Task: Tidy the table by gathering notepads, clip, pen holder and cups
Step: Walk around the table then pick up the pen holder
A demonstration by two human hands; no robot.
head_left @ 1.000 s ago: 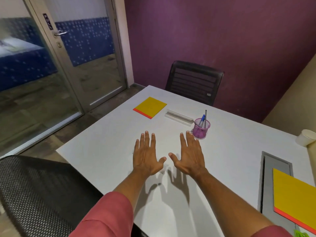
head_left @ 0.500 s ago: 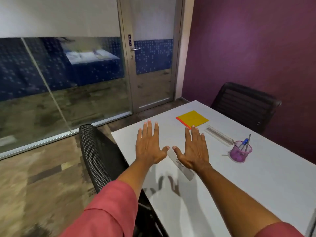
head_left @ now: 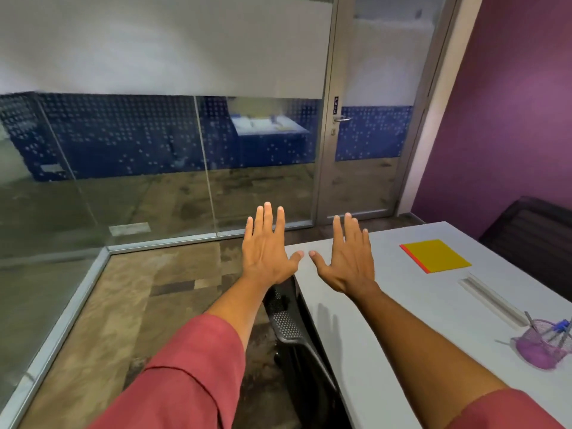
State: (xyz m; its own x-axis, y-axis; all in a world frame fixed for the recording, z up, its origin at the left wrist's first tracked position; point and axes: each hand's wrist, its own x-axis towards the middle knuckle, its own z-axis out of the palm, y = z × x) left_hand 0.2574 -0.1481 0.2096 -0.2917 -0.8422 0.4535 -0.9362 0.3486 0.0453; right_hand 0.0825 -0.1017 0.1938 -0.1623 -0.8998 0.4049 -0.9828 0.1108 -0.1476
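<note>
My left hand [head_left: 266, 249] and my right hand [head_left: 348, 255] are stretched out flat, palms down, fingers spread, holding nothing. The left hand hovers past the table's left edge, over the floor; the right hand hovers above the white table [head_left: 402, 320] near its far left corner. A yellow notepad [head_left: 436, 255] with an orange-red edge lies flat on the table, right of my right hand. A pink mesh pen holder [head_left: 540, 348] with blue pens stands at the right edge of the view. No cups or clip are in view.
A clear ruler [head_left: 492, 300] lies between notepad and pen holder. A black mesh chair [head_left: 291, 323] is tucked against the table's left side below my arms. Another dark chair [head_left: 532, 224] stands behind the table by the purple wall. Glass partition and door [head_left: 356, 134] lie ahead.
My view has swung left, so the table and its objects slid to the right of the frame. Both hands stay flat and empty, the left one now off the table's edge.
</note>
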